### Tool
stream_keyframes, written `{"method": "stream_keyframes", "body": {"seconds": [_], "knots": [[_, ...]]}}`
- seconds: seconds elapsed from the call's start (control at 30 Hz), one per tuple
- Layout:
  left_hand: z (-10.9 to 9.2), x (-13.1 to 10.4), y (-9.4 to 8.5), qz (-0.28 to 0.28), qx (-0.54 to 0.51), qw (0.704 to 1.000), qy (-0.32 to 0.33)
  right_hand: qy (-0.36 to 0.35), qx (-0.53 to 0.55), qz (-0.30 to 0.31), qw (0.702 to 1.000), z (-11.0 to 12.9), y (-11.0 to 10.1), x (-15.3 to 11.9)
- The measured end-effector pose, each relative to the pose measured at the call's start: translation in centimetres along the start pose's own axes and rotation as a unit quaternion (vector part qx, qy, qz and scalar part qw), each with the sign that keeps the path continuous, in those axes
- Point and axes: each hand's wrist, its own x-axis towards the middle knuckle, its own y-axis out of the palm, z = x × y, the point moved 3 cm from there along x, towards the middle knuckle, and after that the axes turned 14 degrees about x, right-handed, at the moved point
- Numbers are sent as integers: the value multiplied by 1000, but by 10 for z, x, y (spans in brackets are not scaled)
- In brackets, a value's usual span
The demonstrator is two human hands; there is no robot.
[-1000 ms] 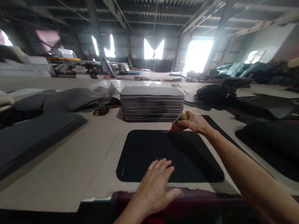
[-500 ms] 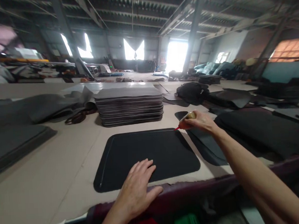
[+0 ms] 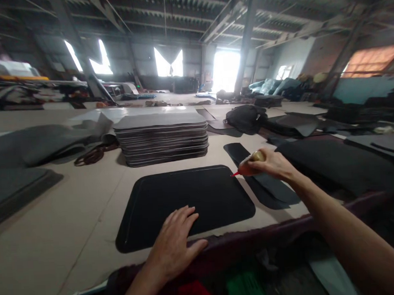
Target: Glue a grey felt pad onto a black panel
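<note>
A black sheet with rounded corners [image 3: 186, 190] lies flat on the table in front of me, a thin pale line running along its far and left edges. My left hand [image 3: 176, 235] rests on its near edge, fingers stretched out and thumb apart, holding nothing. In my right hand [image 3: 269, 161] is a squeeze bottle [image 3: 250, 163] with a thin red nozzle, tilted down to the left. The nozzle tip is at the sheet's far right corner; whether it touches cannot be seen. Narrow dark strips [image 3: 266, 192] lie just right of the sheet, below the right hand.
Behind the sheet stands a tall stack of grey-topped sheets [image 3: 163, 140]. Dark material is piled at the left [image 3: 16, 189] and right [image 3: 338, 165]. A brown cord bundle [image 3: 90, 156] and a black bag-like bundle [image 3: 247, 119] lie farther back. The table's near edge has dark reddish cloth [image 3: 230, 248].
My right hand has brought the bottle's nozzle from the far edge round the far right corner, slightly toward me. My left hand stays on the near edge. The view has shifted a little.
</note>
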Motion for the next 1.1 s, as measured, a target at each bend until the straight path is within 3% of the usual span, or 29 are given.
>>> {"method": "stream_keyframes", "body": {"seconds": [0.3, 0.43, 0.6, 0.93, 1.1], "knots": [[1, -1, 2, -8, 13, 1000, 14, 9, 33, 21, 999, -6, -19, -67], [2, 0, 3, -18, 16, 1000, 19, 18, 40, 16, 999, -7, -22, -81], [3, 0, 6, -29, 21, 999, 25, 13, 35, -19, 999, -6, -10, -66], [5, -1, 7, -40, 29, 999, 22, 43, 18, -75, 996, 0, 30, 0], [5, -1, 7, -43, 27, 998, 24, 44, 23, -71, 996, 2, 31, 5]]}}
